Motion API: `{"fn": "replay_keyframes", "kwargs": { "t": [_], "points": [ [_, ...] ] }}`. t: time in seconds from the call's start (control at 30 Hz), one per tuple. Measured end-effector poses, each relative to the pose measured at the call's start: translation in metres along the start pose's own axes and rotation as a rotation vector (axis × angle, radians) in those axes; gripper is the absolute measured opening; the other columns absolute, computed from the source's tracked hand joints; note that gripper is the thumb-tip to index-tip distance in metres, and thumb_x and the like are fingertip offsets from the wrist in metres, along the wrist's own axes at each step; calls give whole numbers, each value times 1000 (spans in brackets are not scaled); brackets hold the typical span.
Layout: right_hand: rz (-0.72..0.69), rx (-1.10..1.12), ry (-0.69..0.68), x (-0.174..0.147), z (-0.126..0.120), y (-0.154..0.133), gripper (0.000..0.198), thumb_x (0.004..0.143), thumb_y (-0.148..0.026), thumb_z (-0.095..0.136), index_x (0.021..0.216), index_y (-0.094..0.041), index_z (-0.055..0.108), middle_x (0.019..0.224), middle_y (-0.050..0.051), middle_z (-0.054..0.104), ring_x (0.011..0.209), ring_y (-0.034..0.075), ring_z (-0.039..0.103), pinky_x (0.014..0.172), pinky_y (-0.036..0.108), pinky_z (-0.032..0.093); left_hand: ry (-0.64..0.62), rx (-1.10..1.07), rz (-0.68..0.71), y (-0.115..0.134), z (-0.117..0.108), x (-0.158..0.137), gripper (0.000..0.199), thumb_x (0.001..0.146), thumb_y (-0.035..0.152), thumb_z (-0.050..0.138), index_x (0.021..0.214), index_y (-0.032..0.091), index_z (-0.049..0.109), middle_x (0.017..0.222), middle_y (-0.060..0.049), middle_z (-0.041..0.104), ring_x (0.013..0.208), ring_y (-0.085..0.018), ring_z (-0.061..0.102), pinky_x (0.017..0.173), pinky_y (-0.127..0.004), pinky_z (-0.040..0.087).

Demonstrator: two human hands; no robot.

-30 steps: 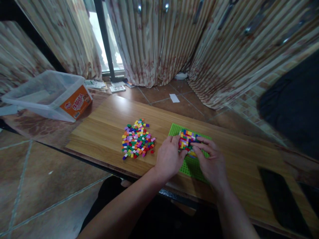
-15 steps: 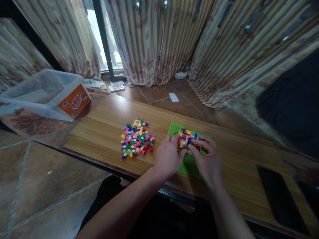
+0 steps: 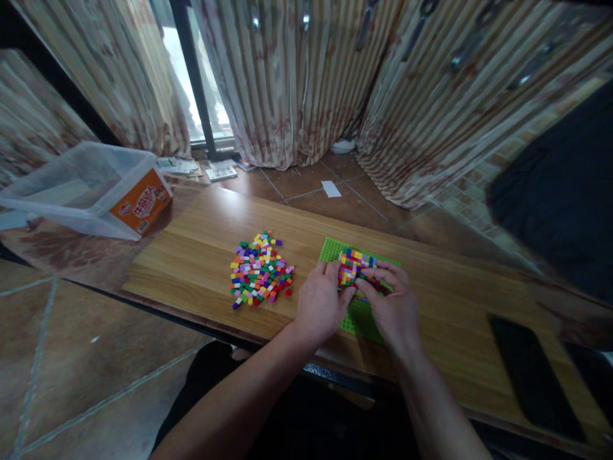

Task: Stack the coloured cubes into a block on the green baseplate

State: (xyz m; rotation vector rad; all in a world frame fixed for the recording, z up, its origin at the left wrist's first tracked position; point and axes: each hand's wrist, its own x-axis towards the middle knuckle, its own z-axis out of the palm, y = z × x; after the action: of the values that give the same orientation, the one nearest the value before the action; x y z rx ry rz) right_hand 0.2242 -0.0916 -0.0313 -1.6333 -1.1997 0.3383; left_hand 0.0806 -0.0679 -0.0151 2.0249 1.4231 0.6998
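A many-coloured block of building bricks (image 3: 353, 260) stands on a green studded baseplate (image 3: 336, 246). My left hand (image 3: 320, 301) grips the block's left side, its fingers behind and thumb in front. Around the right part of the block my right hand (image 3: 393, 300) is curled, thumb and fingertips close together on the bricks. Whether a separate small brick sits in that pinch cannot be seen, since the fingers cover the block's right end. To the left of the baseplate lies a loose pile of small coloured bricks (image 3: 261, 271).
The wooden tabletop (image 3: 182, 255) carries everything. A clear plastic bin (image 3: 86, 214) with an orange label stands at the far left. A black phone-like slab (image 3: 534, 377) lies at the right. Papers (image 3: 221, 173) lie on the floor behind, below curtains (image 3: 268, 83).
The whole view has shifted slightly as my head moved. Both hands keep almost the same hold on the block of bricks; the pile looks unchanged.
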Motion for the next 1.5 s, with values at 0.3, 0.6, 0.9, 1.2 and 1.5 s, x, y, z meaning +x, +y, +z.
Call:
{"fn": "replay_keyframes", "kwargs": {
  "t": [0.3,0.6,0.9,1.2,1.5],
  "points": [
    [4,34,-72,-2,-6,2,22,77,-43,71,89,-24,74,122,8,58,117,26,56,102,50,45,-5,20,9,-3,0,0,46,89,30,64,132,18,53,119,-10,64,107,-25,63,93,-37,51],
    [-12,11,-71,-4,-4,-1,20,76,-38,73,90,-24,74,124,8,56,117,26,56,101,50,45,-5,36,9,-2,0,-1,45,90,30,61,132,18,52,119,-11,63,106,-26,64,90,-37,52],
    [9,63,-83,1,-6,3,26,70,-39,78,89,-22,74,121,9,60,115,27,59,102,50,45,-9,3,38,-4,-3,-1,46,86,24,63,131,16,54,118,-12,65,107,-26,64,92,-40,52],
    [-185,-2,10,-22,-5,-30,15,90,-34,61,90,-24,72,92,3,71,84,20,66,79,36,52,377,-413,-116,-51,-60,28,42,76,8,53,116,15,64,104,-7,68,82,-15,65,74,-27,52],
    [-393,-191,-459,-55,61,-48,18,95,-23,54,98,-25,72,96,6,70,92,23,62,84,39,50,449,-836,-275,-64,-91,32,33,64,20,69,96,12,68,81,0,66,66,-10,60,64,-21,47]
  ]
}}
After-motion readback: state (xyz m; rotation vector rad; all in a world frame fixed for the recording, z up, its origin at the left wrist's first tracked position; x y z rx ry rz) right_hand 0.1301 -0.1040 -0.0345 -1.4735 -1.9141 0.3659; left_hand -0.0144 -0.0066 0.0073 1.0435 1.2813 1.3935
